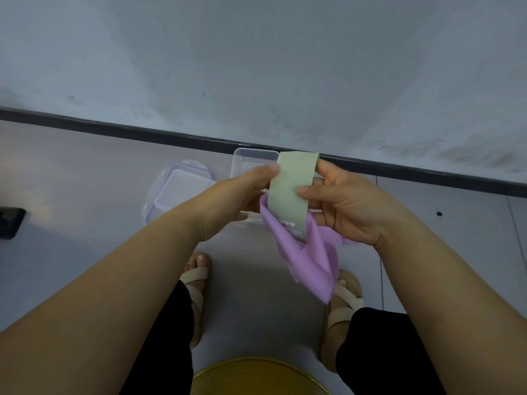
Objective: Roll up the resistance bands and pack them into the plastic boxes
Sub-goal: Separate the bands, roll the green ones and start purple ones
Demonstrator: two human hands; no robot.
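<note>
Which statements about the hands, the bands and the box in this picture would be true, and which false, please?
1. The left hand and the right hand both hold the green band. True.
2. The purple band lies on the floor. False: it hangs below the hands.
3. The clear box has its lid on. False: it is open, and a lid lies to its left.
4. The person wears sandals. True.

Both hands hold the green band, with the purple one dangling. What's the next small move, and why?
Probably shake the purple band loose and set it down. It hangs draped against the flat, unrolled green band, which is pinched between the left hand and right hand. Rolling likely needs one band alone.
</note>
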